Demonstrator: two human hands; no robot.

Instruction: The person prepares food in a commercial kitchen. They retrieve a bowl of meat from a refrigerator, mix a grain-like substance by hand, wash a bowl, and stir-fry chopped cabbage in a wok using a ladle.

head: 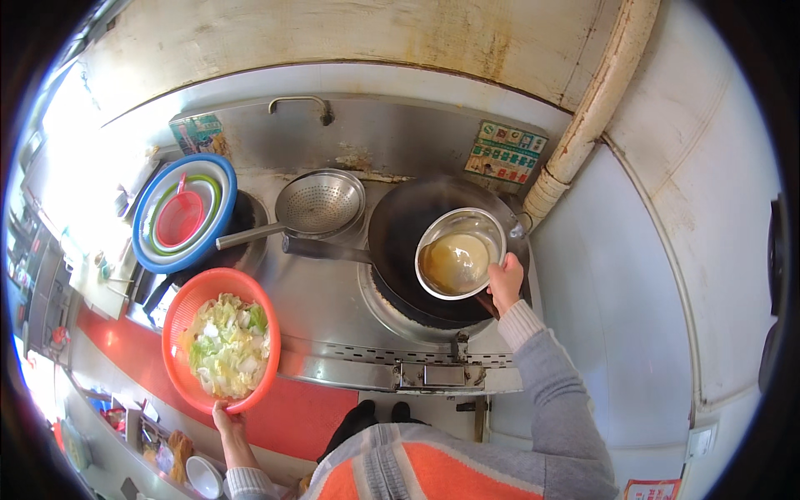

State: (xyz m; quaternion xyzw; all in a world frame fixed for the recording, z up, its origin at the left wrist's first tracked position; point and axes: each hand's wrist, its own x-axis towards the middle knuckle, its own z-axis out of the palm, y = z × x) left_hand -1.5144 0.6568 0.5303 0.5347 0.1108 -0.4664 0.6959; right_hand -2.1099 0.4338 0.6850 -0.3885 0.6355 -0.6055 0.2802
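Observation:
My right hand [505, 282] grips the rim of a steel bowl [431, 284] above a black wok [400, 219]; pale liquid [461, 255] with brown liquid beside it lies in the bowl. The wok sits on the stove's right burner, its handle pointing left. At lower left my left hand [229, 420] holds an orange plastic colander [177, 350] by its near rim. Chopped leafy cabbage or lettuce [228, 347] is in the colander.
A perforated steel strainer [320, 203] rests over a metal bowl left of the wok. Nested plastic basins [144, 244] stand farther left, over another dark pan [247, 215]. A faucet [300, 100] projects from the steel backsplash; a thick pipe [578, 119] runs down at the right.

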